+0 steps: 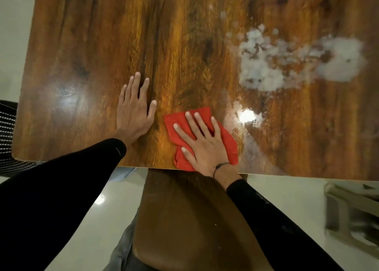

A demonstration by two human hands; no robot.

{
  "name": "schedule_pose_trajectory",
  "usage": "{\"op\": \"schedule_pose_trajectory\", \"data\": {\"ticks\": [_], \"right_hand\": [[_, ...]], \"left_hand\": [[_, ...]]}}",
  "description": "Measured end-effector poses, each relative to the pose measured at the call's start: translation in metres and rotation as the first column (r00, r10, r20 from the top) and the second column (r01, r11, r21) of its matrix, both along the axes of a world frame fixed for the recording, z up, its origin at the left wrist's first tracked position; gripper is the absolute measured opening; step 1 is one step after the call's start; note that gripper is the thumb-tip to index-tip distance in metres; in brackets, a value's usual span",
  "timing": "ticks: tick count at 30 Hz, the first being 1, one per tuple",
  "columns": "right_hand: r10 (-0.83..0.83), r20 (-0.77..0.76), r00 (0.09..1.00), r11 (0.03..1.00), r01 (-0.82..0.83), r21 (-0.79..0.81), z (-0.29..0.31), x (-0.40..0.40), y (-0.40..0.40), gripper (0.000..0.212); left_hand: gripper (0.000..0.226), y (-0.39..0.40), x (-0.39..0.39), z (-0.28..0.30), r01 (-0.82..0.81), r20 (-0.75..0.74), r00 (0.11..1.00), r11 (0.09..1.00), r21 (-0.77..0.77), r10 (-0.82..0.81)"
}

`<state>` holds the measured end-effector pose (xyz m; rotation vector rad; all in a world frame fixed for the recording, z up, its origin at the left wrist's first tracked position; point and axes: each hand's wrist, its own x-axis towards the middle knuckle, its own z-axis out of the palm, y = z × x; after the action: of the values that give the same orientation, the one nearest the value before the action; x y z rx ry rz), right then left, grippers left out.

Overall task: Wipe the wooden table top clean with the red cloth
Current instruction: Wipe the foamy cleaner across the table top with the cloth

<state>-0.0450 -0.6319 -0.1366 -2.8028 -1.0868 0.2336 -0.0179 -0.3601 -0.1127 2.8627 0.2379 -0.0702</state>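
Right hand [205, 145]: lies palm down with all 5 fingers spread flat on top of the red cloth [225, 142], pressing it onto the wood rather than gripping it; a thin dark cord circles the wrist above a black sleeve.
Red cloth: crumpled and partly folded, lying on the wooden table top [184, 55] right at its near edge, with one corner just reaching that edge; cloth shows on all sides of the hand.
Left hand [134, 110]: open and flat on the bare wood, fingers loosely spread and holding nothing, just left of the cloth and not touching it; its black sleeve crosses the near edge of the table.
White foam patch [291, 61]: a broad frothy smear on the table top, beyond the cloth and to its right, well apart from it; smaller white flecks trail farther back from it.
Wet streaks [249, 139]: thin pale film on the wood just right of the cloth, beside a bright glare of light.
Brown chair seat [184, 219]: sits below the near table edge, directly under the cloth.
Floor [287, 194]: pale and glossy, on both sides of the seat.
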Motion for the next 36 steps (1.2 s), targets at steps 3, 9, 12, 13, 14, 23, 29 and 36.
{"op": "schedule_pose_trajectory", "data": {"ticks": [3,9,12,13,14,23,29,36], "right_hand": [[0.040,0.007,0.999,0.999,-0.040,-0.020,-0.001,-0.004,-0.041,0.073],[-0.255,0.053,0.966,0.966,0.256,-0.030,-0.001,0.030,-0.093,0.071],[-0.520,0.059,0.852,0.852,0.522,-0.030,-0.004,0.053,-0.100,0.070],[-0.608,0.055,0.792,0.792,0.610,-0.030,-0.003,0.055,-0.101,0.070],[-0.687,0.051,0.725,0.725,0.689,-0.025,-0.002,0.053,-0.101,0.071],[-0.758,-0.010,0.652,0.652,0.758,-0.006,-0.003,-0.021,-0.054,0.073],[-0.248,-0.019,0.968,0.969,0.248,-0.007,-0.009,-0.019,-0.124,0.073],[-0.155,0.017,0.988,0.987,0.156,-0.046,-0.006,0.032,-0.167,0.074]], "left_hand": [[0.057,-0.039,0.006,0.006,0.077,0.053,0.996,0.997,-0.027,-0.075],[0.057,-0.131,0.011,0.001,0.108,0.022,0.994,0.985,-0.132,-0.106],[0.067,-0.133,0.007,-0.011,0.127,0.012,0.992,0.990,-0.055,-0.126],[0.069,-0.132,0.008,-0.012,0.132,0.014,0.991,0.990,-0.041,-0.132],[0.070,-0.132,0.009,-0.012,0.131,0.016,0.991,0.991,-0.030,-0.131],[0.071,-0.137,0.011,-0.014,0.111,0.022,0.994,0.994,-0.004,-0.111],[0.073,-0.141,0.011,-0.014,0.100,0.037,0.994,0.995,-0.002,-0.100],[0.073,-0.140,0.009,-0.013,0.090,0.024,0.996,0.996,-0.016,-0.090]]}}
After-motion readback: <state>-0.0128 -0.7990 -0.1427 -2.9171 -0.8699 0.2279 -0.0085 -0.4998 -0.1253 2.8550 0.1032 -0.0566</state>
